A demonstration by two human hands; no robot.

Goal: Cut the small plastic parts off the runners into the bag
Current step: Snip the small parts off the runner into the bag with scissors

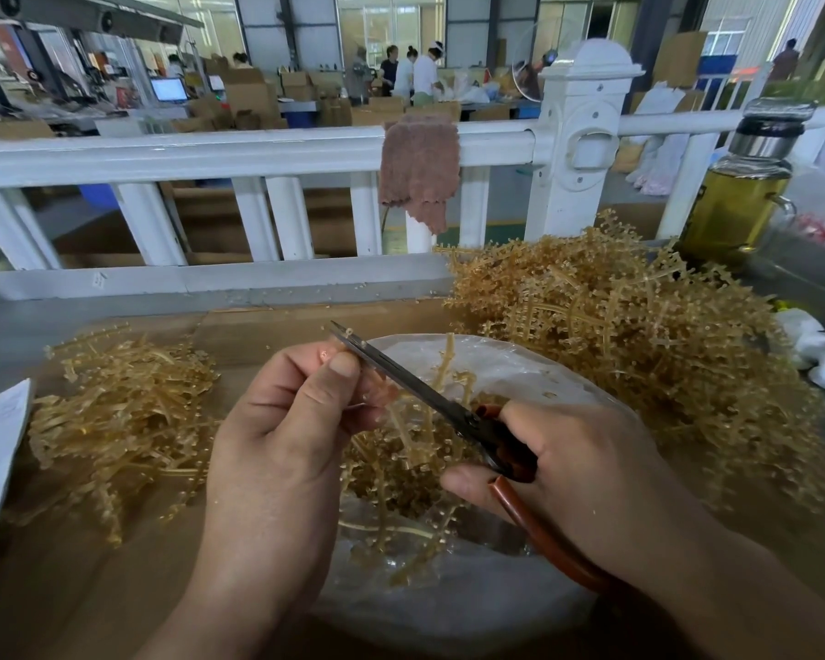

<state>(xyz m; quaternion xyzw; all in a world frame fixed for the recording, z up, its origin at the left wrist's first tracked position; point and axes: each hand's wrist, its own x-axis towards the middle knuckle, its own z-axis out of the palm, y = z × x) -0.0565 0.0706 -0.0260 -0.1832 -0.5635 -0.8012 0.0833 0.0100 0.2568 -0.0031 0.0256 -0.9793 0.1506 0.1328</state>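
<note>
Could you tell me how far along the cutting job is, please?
Done: a pile of bare-looking runners lies at left. In hand: the left hand pinches a runner over the bag while the right hand works the scissors. Left: the larger studded pile at right.

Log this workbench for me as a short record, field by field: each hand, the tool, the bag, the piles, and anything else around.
left hand: pinches a runner over the bag
right hand: grips the scissors, blades angled up toward the left hand
bag: clear plastic, open under both hands, runners inside
right pile: tall heap of runners with parts on
left pile: flatter, looks mostly stripped
also: bottle of yellow liquid; cloth draped on the railing
</note>
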